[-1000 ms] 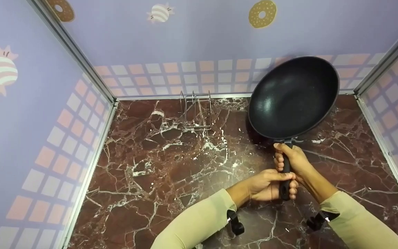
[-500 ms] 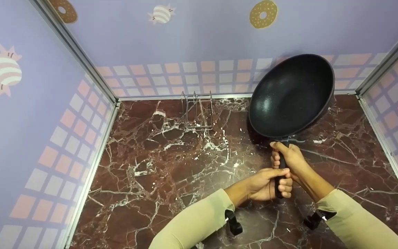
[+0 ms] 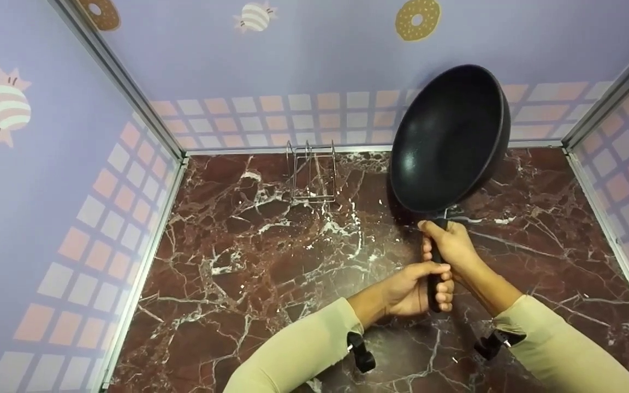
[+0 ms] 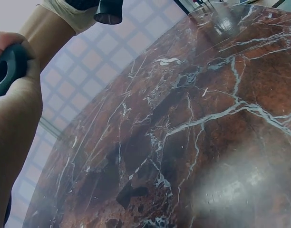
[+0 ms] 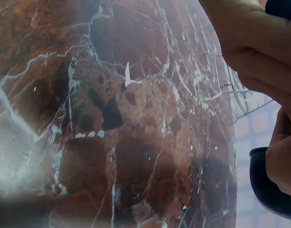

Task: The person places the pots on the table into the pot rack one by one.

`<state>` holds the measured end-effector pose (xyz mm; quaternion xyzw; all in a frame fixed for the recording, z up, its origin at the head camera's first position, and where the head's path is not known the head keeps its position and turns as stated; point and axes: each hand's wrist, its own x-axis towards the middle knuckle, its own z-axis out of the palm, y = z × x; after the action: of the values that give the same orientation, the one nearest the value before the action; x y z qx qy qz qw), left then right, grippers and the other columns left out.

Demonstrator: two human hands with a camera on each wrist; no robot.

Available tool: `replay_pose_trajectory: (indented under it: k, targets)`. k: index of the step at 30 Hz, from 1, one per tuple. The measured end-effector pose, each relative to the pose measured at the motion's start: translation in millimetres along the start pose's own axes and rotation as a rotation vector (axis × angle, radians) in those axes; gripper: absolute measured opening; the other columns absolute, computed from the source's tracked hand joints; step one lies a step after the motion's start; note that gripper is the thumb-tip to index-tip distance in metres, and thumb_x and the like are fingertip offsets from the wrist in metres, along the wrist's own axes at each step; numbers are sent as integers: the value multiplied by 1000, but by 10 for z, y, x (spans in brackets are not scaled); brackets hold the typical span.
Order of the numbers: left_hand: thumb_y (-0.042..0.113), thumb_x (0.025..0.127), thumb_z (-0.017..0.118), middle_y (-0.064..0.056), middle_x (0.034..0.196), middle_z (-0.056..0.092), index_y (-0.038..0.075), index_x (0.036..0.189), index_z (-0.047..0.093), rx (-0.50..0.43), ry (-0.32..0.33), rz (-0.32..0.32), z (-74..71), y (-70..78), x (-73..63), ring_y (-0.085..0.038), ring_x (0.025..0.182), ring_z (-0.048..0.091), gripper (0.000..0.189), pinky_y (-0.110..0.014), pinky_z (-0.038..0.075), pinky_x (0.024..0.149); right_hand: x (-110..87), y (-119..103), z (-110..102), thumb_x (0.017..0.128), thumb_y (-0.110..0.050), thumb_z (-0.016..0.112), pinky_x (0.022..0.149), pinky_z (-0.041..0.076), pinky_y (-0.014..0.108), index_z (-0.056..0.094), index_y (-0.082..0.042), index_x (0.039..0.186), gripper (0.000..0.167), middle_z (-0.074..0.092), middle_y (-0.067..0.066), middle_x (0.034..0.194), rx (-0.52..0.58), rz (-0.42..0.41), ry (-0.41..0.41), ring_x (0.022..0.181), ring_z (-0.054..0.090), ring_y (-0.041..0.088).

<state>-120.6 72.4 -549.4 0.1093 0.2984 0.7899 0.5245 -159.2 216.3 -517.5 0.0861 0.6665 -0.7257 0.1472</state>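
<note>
A black wok (image 3: pixel 445 139) is held tilted up above the counter, its dark inside facing me and its bowl leaning left. My right hand (image 3: pixel 454 248) grips the upper part of the handle, thumb lying along it towards the bowl. Below it, my left hand (image 3: pixel 415 289) wraps the lower part of the same handle (image 3: pixel 434 292). In the left wrist view the ringed handle end (image 4: pixel 21 61) pokes out of the left hand (image 4: pixel 22 104). The right wrist view shows the wok's rim (image 5: pixel 262 190) beyond the fingers.
A wire rack (image 3: pixel 313 174) stands at the back of the reddish-brown marbled counter (image 3: pixel 238 338), left of the wok. Small white bits (image 3: pixel 310 247) lie scattered in the middle. Patterned walls (image 3: pixel 336 60) close off the back and both sides.
The wok has tipped further up and leaned leftwards, showing more of its outer right side. Both hands have shifted slightly left with the handle, keeping their grip.
</note>
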Motion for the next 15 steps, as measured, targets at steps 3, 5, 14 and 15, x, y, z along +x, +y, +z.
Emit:
replay_pose_trajectory:
  k: [3, 5, 14, 15]
  targets:
    - [27, 113, 36, 9, 71, 56, 23, 85, 54, 20, 21, 6, 12, 44, -47, -6, 64, 50, 33, -22, 48, 71, 0, -54, 61, 111, -23, 63, 40, 47, 23, 61, -13, 58, 54, 60, -4, 50, -31, -15, 12, 42, 57, 10]
    - [27, 113, 37, 9, 71, 57, 23, 85, 55, 31, 31, 15, 20, 72, -78, -6, 65, 51, 33, -23, 49, 71, 1, -86, 99, 110, -25, 64, 40, 48, 23, 62, -13, 59, 53, 61, -4, 50, -38, -20, 22, 42, 57, 10]
    - [28, 113, 37, 10, 72, 58, 24, 85, 54, 41, 39, 13, 23, 141, -237, -5, 65, 52, 34, -21, 49, 71, -11, -115, 260, 110, -23, 63, 41, 48, 23, 62, -13, 60, 51, 60, -5, 50, -12, -16, 35, 42, 58, 9]
    - [28, 113, 37, 10, 72, 57, 24, 85, 54, 39, 41, 10, 23, 143, -254, -5, 65, 51, 34, -21, 49, 71, -12, -112, 276, 110, -23, 63, 41, 48, 23, 62, -14, 60, 51, 60, -5, 50, -13, -16, 37, 42, 57, 9]
